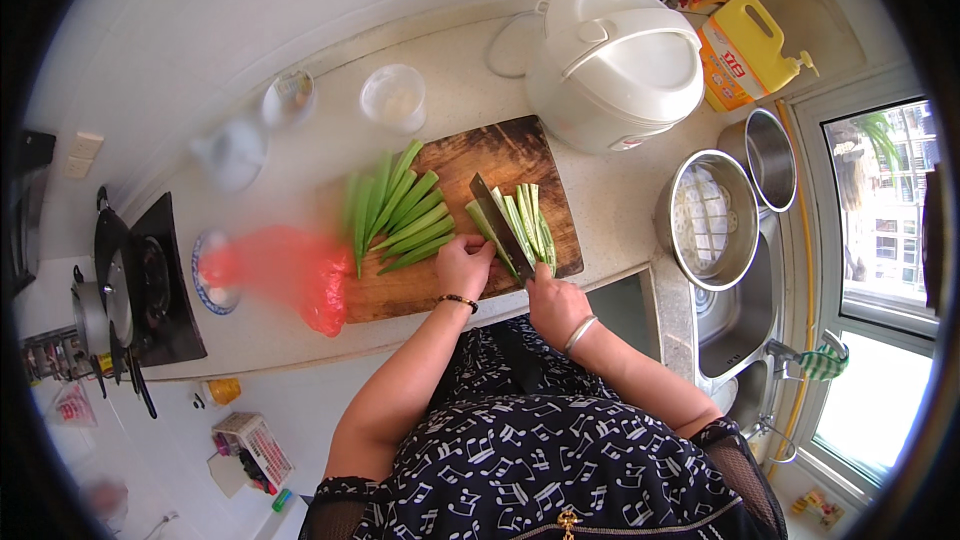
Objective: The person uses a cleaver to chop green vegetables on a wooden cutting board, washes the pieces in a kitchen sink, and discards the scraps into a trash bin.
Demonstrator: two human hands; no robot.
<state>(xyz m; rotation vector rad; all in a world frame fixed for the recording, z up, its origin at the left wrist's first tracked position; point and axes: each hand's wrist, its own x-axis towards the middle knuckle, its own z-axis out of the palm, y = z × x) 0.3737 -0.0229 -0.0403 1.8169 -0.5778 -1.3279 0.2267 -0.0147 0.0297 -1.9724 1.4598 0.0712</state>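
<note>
A dark-bladed kitchen knife [501,225] is gripped in my right hand [559,307], its blade slanting away from me over the wooden cutting board [491,146]. Against the blade's left side lies a green okra pod [484,221]. The fingertips of my left hand [463,268] hold this pod near its close end. To the right of the blade is a row of split okra pieces [534,221], pale cut faces and seeds showing. Several whole okra pods [412,214] fan out on the board's left part, beyond my left hand.
A red plastic bag [326,292], partly blurred, lies at the board's left edge. Behind the board stand a clear plastic tub [394,99] and a white rice cooker [615,67]. Rightward are a metal pot with a steaming rack [709,221] and a sink [739,315]; a stove [161,277] is far left.
</note>
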